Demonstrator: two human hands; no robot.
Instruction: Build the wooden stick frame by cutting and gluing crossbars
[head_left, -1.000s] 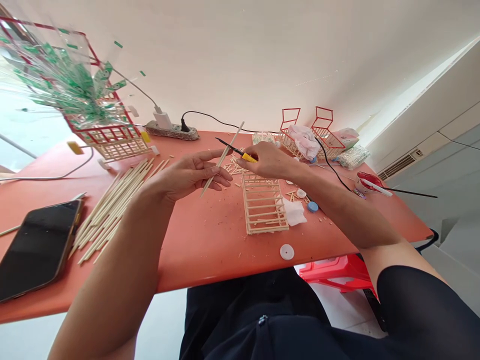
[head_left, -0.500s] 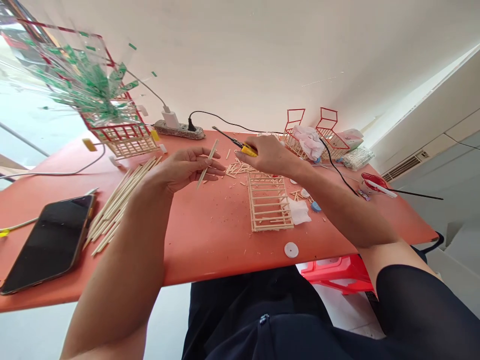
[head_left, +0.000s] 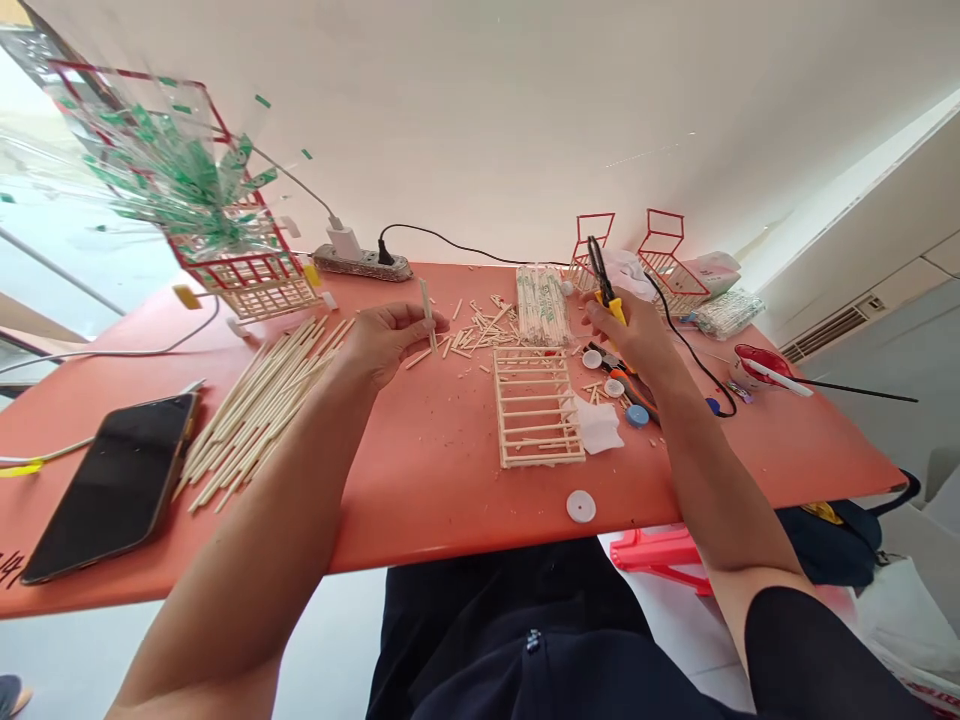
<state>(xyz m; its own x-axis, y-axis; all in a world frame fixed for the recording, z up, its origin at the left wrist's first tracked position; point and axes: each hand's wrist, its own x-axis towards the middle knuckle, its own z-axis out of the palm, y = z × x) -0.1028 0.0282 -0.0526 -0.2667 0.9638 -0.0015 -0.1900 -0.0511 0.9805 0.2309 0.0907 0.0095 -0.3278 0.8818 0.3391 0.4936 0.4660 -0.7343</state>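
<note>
My left hand (head_left: 397, 338) pinches thin wooden sticks (head_left: 427, 310) nearly upright above the table; how many is hard to tell. To the right, my right hand (head_left: 628, 325) is closed round the yellow handles of a pair of pliers (head_left: 596, 265), whose dark jaws point up and away. Between and below the hands lies a small ladder-like frame of wooden sticks (head_left: 536, 410). Cut stick pieces (head_left: 480, 328) are scattered behind it. A bundle of long wooden sticks (head_left: 255, 415) lies beneath my left forearm.
A phone (head_left: 112, 485) and a stick basket (head_left: 255, 285) with green-marked wrappers stand left. A power strip (head_left: 360, 262) lies along the wall. Packed sticks (head_left: 541, 305), orange-handled pliers (head_left: 637, 390), a white disc (head_left: 581, 506) and a red cup (head_left: 754, 365) are toward the right.
My right hand has moved right, away from the left hand, and the pliers now point upward. My left hand has shifted slightly right and turned the sticks more upright.
</note>
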